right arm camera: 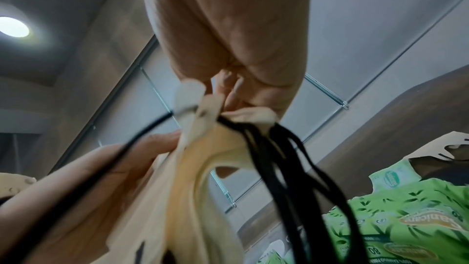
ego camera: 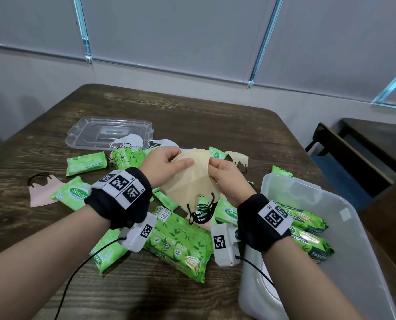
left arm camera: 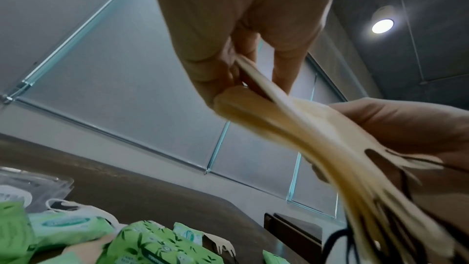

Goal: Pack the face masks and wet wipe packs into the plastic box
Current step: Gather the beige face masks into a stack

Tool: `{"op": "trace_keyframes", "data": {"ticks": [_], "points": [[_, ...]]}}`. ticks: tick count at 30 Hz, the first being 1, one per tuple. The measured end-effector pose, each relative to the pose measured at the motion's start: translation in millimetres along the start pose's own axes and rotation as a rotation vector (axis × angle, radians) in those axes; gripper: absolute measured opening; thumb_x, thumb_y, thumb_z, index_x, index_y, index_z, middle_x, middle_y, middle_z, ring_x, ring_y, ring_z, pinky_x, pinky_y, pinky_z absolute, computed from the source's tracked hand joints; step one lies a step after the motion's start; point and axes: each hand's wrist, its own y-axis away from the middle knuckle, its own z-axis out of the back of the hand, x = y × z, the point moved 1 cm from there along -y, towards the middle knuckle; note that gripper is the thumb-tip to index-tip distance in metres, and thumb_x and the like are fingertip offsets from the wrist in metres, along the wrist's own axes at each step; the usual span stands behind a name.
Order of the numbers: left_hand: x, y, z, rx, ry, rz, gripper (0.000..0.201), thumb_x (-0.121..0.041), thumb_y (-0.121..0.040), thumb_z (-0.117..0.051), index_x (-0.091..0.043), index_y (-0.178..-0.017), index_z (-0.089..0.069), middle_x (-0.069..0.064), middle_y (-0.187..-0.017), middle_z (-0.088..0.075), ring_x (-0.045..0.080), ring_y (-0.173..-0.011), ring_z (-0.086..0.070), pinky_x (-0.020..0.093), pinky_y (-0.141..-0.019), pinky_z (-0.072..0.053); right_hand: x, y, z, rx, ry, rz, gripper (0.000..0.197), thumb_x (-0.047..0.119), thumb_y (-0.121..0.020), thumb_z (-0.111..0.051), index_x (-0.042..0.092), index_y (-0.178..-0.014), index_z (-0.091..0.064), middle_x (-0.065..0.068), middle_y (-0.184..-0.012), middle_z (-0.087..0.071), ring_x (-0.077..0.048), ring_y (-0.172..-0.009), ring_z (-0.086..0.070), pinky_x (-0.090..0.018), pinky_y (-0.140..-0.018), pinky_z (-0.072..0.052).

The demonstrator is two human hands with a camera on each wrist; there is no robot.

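Observation:
A stack of beige face masks (ego camera: 191, 181) with black ear loops (ego camera: 204, 211) is held up above the table's middle. My left hand (ego camera: 169, 161) pinches its upper left edge, thumb flat on the front. My right hand (ego camera: 224, 176) pinches the upper right edge. The same beige face masks (left arm camera: 291, 125) fan out from my left fingers in the left wrist view, and the black loops (right arm camera: 291, 168) hang down in the right wrist view. The clear plastic box (ego camera: 344, 257) stands at the right with green wet wipe packs (ego camera: 307, 229) inside. More wipe packs (ego camera: 180, 241) lie under my hands.
The box's clear lid (ego camera: 107, 132) lies at the back left with white masks (ego camera: 132, 139) beside it. A pink mask (ego camera: 42, 190) lies at the left. One beige mask (ego camera: 237, 158) sits behind my right hand. A dark chair (ego camera: 353, 153) stands past the table's right edge.

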Motion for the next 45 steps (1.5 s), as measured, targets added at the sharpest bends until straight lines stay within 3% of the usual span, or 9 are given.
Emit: {"op": "trace_keyframes", "data": {"ticks": [4,8,14,23,28,31,37,42,45], "points": [[4.8,-3.5,-8.3,-0.104,0.033,0.016,0.037,-0.028,-0.081,-0.071,-0.017,-0.061,-0.042,-0.003,-0.058,-0.044,0.015,-0.056,-0.042,0.027,-0.055,-0.033,-0.4,-4.3,-1.3,0.017,0.05,-0.103,0.061,0.063,-0.09,-0.036,0.014,-0.106,-0.069,-0.005,-0.102,-0.073,-0.023,-0.099,-0.067,-0.038,-0.089,-0.051],[3.7,-4.0,-12.4,-0.035,0.145,0.068,0.029,-0.03,-0.072,-0.076,-0.024,-0.085,-0.051,0.005,-0.08,-0.064,0.021,-0.068,-0.058,0.036,-0.067,-0.048,-2.3,-2.0,-4.7,0.09,0.05,-0.078,0.017,0.021,-0.098,-0.048,0.012,-0.108,-0.06,-0.005,-0.095,-0.068,-0.012,-0.076,-0.065,-0.021,-0.065,-0.052],[4.3,-1.8,13.8,0.462,-0.1,0.072,0.122,-0.019,-0.043,-0.092,-0.027,-0.143,-0.023,-0.004,-0.105,-0.054,0.016,-0.084,-0.062,0.026,-0.071,-0.05,-4.0,-3.1,15.0,-0.042,-0.061,-0.144,0.024,0.013,-0.099,-0.045,0.003,-0.118,-0.054,-0.013,-0.101,-0.064,-0.018,-0.075,-0.061,-0.023,-0.052,-0.052],[-0.2,3.9,4.4,0.336,-0.405,-0.06,0.078,-0.012,-0.069,-0.08,-0.019,-0.136,-0.041,0.004,-0.105,-0.066,0.021,-0.089,-0.064,0.019,-0.071,-0.047,-0.5,11.4,6.7,0.148,0.036,-0.127,0.037,0.007,-0.088,-0.062,0.014,-0.123,-0.053,0.0,-0.098,-0.066,-0.013,-0.074,-0.064,-0.021,-0.043,-0.049],[-1.9,3.8,13.4,0.477,-0.215,0.046,0.12,-0.042,-0.038,-0.093,-0.031,-0.14,-0.03,-0.01,-0.121,-0.056,0.011,-0.114,-0.054,0.027,-0.096,-0.044,4.9,14.2,14.1,0.152,0.085,-0.048,0.036,-0.001,-0.085,-0.065,0.004,-0.12,-0.057,-0.009,-0.106,-0.068,-0.015,-0.086,-0.067,-0.023,-0.074,-0.056],[-0.8,1.3,13.6,0.333,0.182,0.084,0.094,-0.055,-0.036,-0.088,-0.022,-0.118,-0.058,-0.001,-0.106,-0.069,0.014,-0.096,-0.065,0.036,-0.09,-0.052,12.2,15.4,4.9,0.205,0.159,0.001,0.029,-0.002,-0.082,-0.068,0.006,-0.109,-0.062,-0.003,-0.09,-0.07,-0.007,-0.072,-0.066,-0.018,-0.064,-0.052],[-5.7,-2.4,7.8,-0.167,0.283,0.049,0.007,-0.014,-0.087,-0.064,-0.016,-0.092,-0.061,0.009,-0.093,-0.066,0.02,-0.081,-0.06,0.046,-0.084,-0.051,10.5,8.9,0.4,0.022,-0.167,-0.118,0.012,0.003,-0.089,-0.057,0.007,-0.077,-0.056,-0.002,-0.057,-0.051,-0.007,-0.042,-0.047,-0.016,-0.039,-0.035],[7.5,-1.9,6.5,-0.388,0.397,0.046,0.012,-0.013,-0.093,-0.056,-0.015,-0.104,-0.06,-0.008,-0.087,-0.064,0.006,-0.075,-0.059,0.025,-0.073,-0.051,12.4,14.4,-5.1,-0.092,-0.886,-0.153,0.025,-0.001,-0.084,-0.029,0.012,-0.064,-0.04,0.0,-0.051,-0.042,-0.018,-0.067,-0.062,-0.028,-0.073,-0.048],[12.3,-2.2,-3.9,-0.407,0.484,0.081,0.011,-0.011,-0.092,-0.056,-0.011,-0.103,-0.059,-0.005,-0.087,-0.064,0.008,-0.076,-0.06,0.023,-0.07,-0.051,12.6,14.8,-19.1,-0.215,-1.231,-0.059,0.015,0.002,-0.065,-0.03,0.014,-0.058,-0.036,0.001,-0.044,-0.03,-0.016,-0.041,-0.041,-0.026,-0.057,-0.049]]}}
